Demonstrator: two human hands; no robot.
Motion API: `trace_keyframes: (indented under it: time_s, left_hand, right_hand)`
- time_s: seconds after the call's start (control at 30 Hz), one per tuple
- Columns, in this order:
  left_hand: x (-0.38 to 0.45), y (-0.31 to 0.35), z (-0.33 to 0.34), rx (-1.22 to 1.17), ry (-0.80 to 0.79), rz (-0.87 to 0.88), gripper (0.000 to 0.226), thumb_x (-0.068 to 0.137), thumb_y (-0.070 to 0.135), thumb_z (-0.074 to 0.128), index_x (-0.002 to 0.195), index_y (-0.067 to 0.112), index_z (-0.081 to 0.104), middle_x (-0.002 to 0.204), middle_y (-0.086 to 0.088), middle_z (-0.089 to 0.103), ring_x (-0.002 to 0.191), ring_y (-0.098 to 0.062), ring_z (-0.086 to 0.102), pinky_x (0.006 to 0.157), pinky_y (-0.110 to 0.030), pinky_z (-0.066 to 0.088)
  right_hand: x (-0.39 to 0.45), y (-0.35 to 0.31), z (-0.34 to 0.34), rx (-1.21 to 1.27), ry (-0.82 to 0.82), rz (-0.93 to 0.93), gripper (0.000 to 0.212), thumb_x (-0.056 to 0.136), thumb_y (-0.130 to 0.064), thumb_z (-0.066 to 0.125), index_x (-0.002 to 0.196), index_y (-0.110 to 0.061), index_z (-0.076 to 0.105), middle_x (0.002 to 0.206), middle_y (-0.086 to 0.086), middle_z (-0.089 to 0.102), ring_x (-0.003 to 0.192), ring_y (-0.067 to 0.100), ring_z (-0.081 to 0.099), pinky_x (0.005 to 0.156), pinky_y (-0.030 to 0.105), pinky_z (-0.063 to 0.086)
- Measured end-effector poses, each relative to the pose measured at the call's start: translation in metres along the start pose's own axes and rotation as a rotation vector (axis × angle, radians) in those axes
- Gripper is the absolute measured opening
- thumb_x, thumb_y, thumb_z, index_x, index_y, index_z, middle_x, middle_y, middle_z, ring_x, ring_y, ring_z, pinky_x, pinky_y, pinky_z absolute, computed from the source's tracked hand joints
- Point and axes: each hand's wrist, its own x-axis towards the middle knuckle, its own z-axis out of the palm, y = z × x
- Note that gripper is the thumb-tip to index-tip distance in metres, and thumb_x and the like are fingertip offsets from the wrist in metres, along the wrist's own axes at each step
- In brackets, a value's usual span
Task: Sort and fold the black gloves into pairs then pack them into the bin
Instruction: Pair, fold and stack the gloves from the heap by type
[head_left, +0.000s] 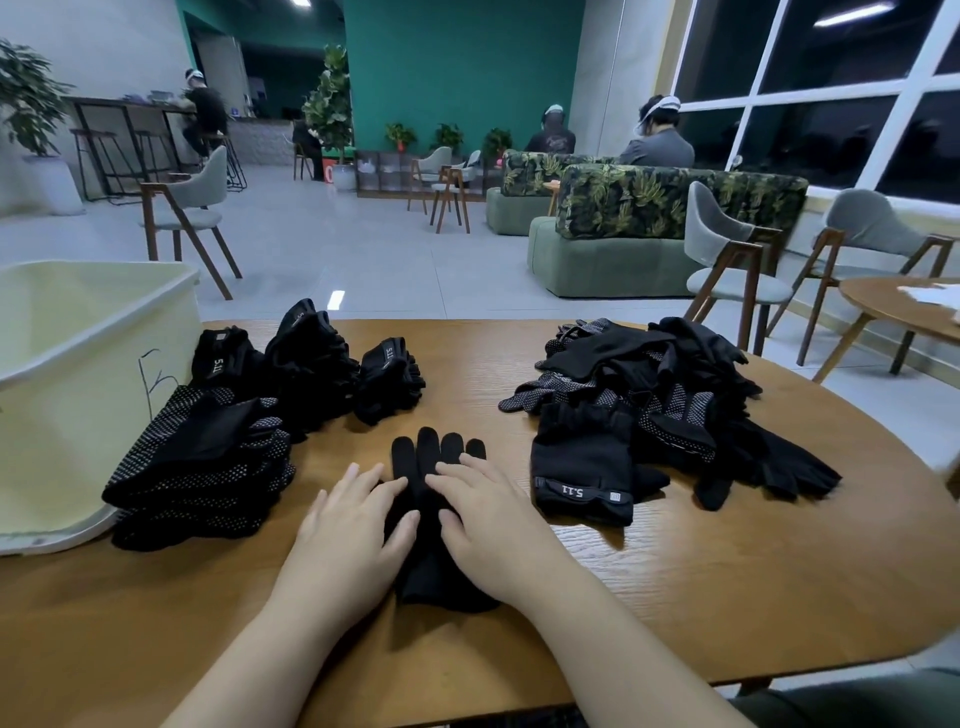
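Wooden table (675, 571), cream bin (78, 364), sorted glove stacks (197, 457), plain glove (431, 519), unsorted heap (649, 395)

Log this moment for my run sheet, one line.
both hands flat on plain black knit glove | wooden table | cream plastic bin left

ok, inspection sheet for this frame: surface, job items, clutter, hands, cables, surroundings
surface: wooden table, rounded edge, grain visible.
job items: plain glove flat at centre, fingers pointing away; dotted stack near left by the bin; folded 5.11 gloves behind it; unsorted pile right, one 5.11 glove at its near edge. Bin contents not visible.
clutter: nothing seen.
hands: left hand and right hand both flat on the plain glove, fingers straight.
cables: nothing seen.
surroundings: chairs, leaf-print sofa, plants, dark windows, people seated in the background.
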Motion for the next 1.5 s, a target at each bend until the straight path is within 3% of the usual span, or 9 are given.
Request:
trace_keyframes:
  time_s: [0.17,0.37,0.5,0.67,0.87,1.1,1.23,1.4,1.5]
  left_hand:
    - [-0.004,0.001,-0.002,-0.055,-0.055,0.178,0.085,0.07,0.072,0.005,0.145,0.038,0.027,0.153,0.023,0.014,0.138,0.008,-0.006,0.113,-0.022,-0.006]
    - [-0.007,0.006,-0.006,-0.005,-0.155,0.341,0.081,0.069,0.075,0.004,0.144,0.048,0.021,0.15,0.03,0.005,0.137,0.012,-0.01,0.113,-0.019,-0.01]
    - [-0.008,0.006,-0.008,-0.011,-0.219,0.392,0.077,0.07,0.086,0.01,0.139,0.055,0.023,0.15,0.034,0.005,0.135,0.016,-0.013,0.114,-0.02,-0.008]
    - [-0.007,0.006,-0.008,-0.008,-0.237,0.411,0.086,0.059,0.087,-0.008,0.136,0.06,0.021,0.148,0.035,0.001,0.134,0.017,-0.015,0.111,-0.017,-0.011]
    - [-0.006,0.005,-0.007,0.01,-0.249,0.418,0.085,0.06,0.087,-0.011,0.135,0.062,0.018,0.148,0.036,-0.002,0.135,0.016,-0.016,0.113,-0.019,-0.01]
    - [-0.008,0.007,-0.008,-0.019,-0.233,0.403,0.071,0.071,0.08,0.012,0.137,0.056,0.027,0.148,0.034,0.007,0.135,0.017,-0.009,0.113,-0.018,-0.007]
    - [-0.008,0.007,-0.008,-0.021,-0.223,0.396,0.069,0.072,0.074,0.011,0.136,0.056,0.029,0.149,0.034,0.01,0.136,0.016,-0.008,0.115,-0.019,-0.005]
    - [-0.008,0.006,-0.006,-0.026,-0.217,0.389,0.068,0.072,0.076,0.012,0.135,0.057,0.029,0.148,0.035,0.011,0.136,0.017,-0.008,0.116,-0.02,-0.004]
    - [-0.008,0.005,-0.006,-0.025,-0.21,0.401,0.073,0.07,0.084,0.012,0.135,0.057,0.029,0.147,0.036,0.01,0.135,0.018,-0.008,0.115,-0.019,-0.004]
  right_hand:
    - [-0.015,0.015,-0.014,0.089,0.368,0.05,0.038,0.089,-0.02,0.04,0.113,-0.012,0.068,0.119,0.0,0.064,0.122,0.016,0.05,0.106,0.023,0.034]
    - [-0.049,0.062,-0.047,0.132,0.571,0.346,0.027,0.087,0.004,0.053,0.103,-0.009,0.071,0.11,-0.001,0.063,0.112,0.009,0.048,0.096,-0.002,0.021]
    - [-0.06,0.098,-0.064,0.032,0.602,0.569,0.028,0.09,-0.002,0.05,0.109,-0.01,0.069,0.13,0.005,0.055,0.127,0.019,0.037,0.104,0.02,0.024]
    - [-0.061,0.133,-0.079,-0.021,0.365,0.828,0.038,0.095,-0.016,0.043,0.129,-0.026,0.057,0.157,0.0,0.021,0.145,0.018,0.004,0.117,0.041,0.012]
    - [-0.058,0.139,-0.08,-0.051,0.362,0.768,0.042,0.096,-0.014,0.04,0.136,-0.019,0.052,0.149,-0.001,0.039,0.139,0.02,0.028,0.116,0.041,0.021]
    - [-0.058,0.121,-0.085,0.156,0.739,0.522,0.033,0.097,-0.01,0.048,0.13,-0.011,0.056,0.131,-0.006,0.049,0.122,0.001,0.038,0.103,0.017,0.026]
    - [-0.054,0.108,-0.093,0.344,0.791,0.473,0.029,0.096,-0.017,0.052,0.125,-0.016,0.057,0.127,-0.009,0.049,0.119,-0.004,0.037,0.106,0.021,0.031]
    - [-0.051,0.101,-0.098,0.4,0.78,0.422,0.041,0.092,-0.001,0.052,0.129,-0.019,0.053,0.127,-0.015,0.045,0.111,-0.027,0.033,0.092,-0.007,0.021]
    - [-0.05,0.103,-0.099,0.365,0.716,0.461,0.045,0.09,0.0,0.049,0.132,-0.018,0.05,0.134,-0.011,0.043,0.118,-0.004,0.043,0.099,0.005,0.031]
